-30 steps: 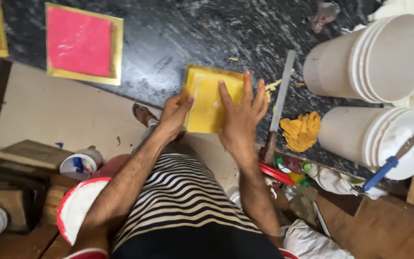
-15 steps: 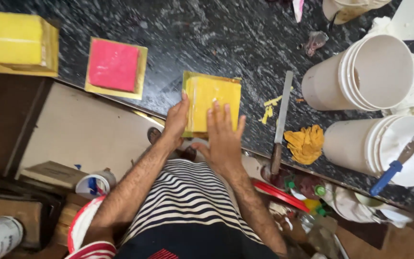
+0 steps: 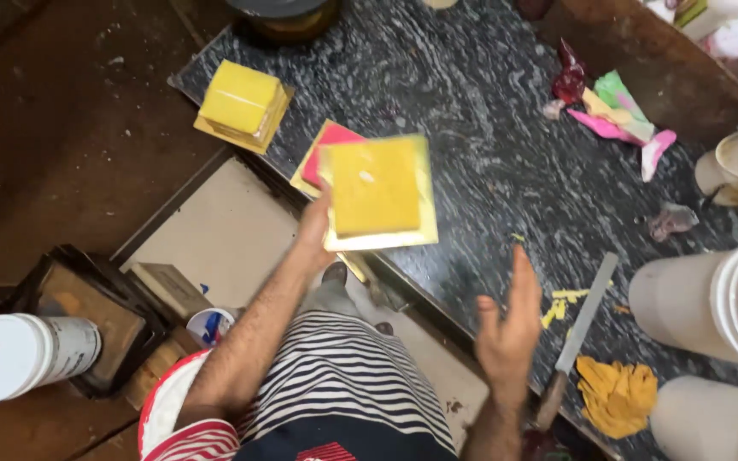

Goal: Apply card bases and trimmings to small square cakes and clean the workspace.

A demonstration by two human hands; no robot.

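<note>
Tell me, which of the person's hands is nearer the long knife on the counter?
The right. The right hand is open in the air just left of the knife, not touching it. The left hand is farther left, holding a yellow square board up.

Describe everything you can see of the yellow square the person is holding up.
The yellow square is a flat slab of yellow on a slightly larger, paler, shiny square board. It is held above the dark marbled counter, tilted and a little blurred. The left hand grips its lower left edge; the right hand is open and apart. It overlaps a pink square behind it.
</note>
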